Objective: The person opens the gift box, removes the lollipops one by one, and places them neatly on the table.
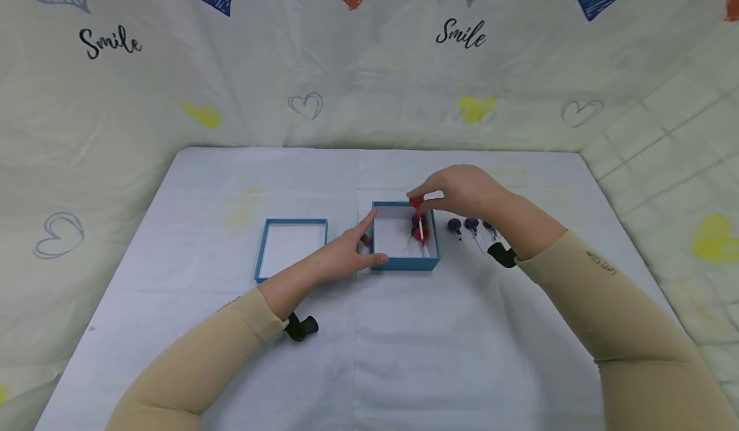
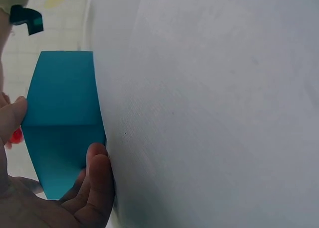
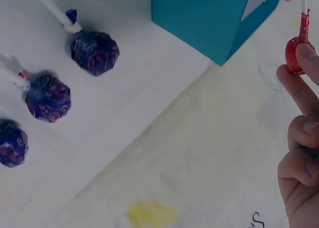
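In the head view, my right hand [image 1: 467, 190] pinches a red-wrapped lollipop [image 1: 416, 201] by its candy end, between thumb and index finger. The lollipop's white stick points down into a blue box [image 1: 404, 264] with a white inside. Inside, along the right part, lie a red lollipop [image 1: 421, 233] and a darker one, partly hidden by the held stick. My left hand [image 1: 340, 254] holds the box around its front left corner, thumb at the front and fingers at the left side. In the left wrist view, its fingers [image 2: 101, 180] bend against the blue wall.
Three purple-blue wrapped lollipops [image 3: 94, 53] lie in a row on the white-covered table [image 1: 358, 354], right of the box. A blue-rimmed lid or shallow tray [image 1: 291, 245] lies to the left, partly behind my left forearm. A printed curtain [image 1: 381, 65] stands behind the table.
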The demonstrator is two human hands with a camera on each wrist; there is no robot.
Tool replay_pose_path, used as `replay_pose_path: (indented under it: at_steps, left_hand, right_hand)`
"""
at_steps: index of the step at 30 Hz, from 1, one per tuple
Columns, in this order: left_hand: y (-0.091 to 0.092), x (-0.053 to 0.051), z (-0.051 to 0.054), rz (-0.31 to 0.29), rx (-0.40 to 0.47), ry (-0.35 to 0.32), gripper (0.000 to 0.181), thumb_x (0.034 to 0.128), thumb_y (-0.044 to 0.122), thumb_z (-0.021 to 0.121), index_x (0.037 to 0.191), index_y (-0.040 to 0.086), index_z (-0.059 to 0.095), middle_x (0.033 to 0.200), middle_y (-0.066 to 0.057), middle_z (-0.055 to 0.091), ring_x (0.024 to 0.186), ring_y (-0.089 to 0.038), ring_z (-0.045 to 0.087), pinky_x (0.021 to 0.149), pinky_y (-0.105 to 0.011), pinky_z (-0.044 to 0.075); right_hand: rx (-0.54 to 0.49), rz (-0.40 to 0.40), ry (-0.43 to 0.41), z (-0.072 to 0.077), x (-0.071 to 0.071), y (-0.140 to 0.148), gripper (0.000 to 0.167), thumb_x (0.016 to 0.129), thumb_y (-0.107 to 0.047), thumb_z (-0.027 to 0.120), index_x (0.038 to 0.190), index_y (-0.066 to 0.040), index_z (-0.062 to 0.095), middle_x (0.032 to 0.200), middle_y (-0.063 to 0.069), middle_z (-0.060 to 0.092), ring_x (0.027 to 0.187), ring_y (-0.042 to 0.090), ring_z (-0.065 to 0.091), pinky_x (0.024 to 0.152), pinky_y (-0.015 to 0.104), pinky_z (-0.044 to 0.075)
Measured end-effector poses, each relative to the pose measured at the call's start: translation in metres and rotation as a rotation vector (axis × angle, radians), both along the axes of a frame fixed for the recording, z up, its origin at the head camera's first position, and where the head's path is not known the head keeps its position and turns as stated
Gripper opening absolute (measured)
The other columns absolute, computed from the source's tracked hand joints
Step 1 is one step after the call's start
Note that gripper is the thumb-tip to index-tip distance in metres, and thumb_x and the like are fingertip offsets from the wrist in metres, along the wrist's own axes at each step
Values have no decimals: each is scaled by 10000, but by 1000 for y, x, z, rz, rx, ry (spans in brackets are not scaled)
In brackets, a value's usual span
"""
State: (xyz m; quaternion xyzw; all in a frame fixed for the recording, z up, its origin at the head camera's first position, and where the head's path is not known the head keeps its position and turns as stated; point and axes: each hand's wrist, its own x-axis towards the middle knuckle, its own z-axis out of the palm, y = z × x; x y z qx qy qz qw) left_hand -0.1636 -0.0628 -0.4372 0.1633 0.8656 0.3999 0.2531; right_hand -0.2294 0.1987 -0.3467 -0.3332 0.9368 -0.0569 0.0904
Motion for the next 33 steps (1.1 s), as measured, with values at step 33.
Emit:
replay_pose_path:
  at_steps: [33]
  left_hand:
    - [-1,-1,1,-4,-29,-3,983,917,494,677,1588,381,-32,1235,-26,514,704,-196,449,664,-348,389]
  right_hand:
    - [118,-384,-137,-32,27,192,336,912,-205,718,1247,-170,717,1202,182,677,1153,467,546,833,544,474]
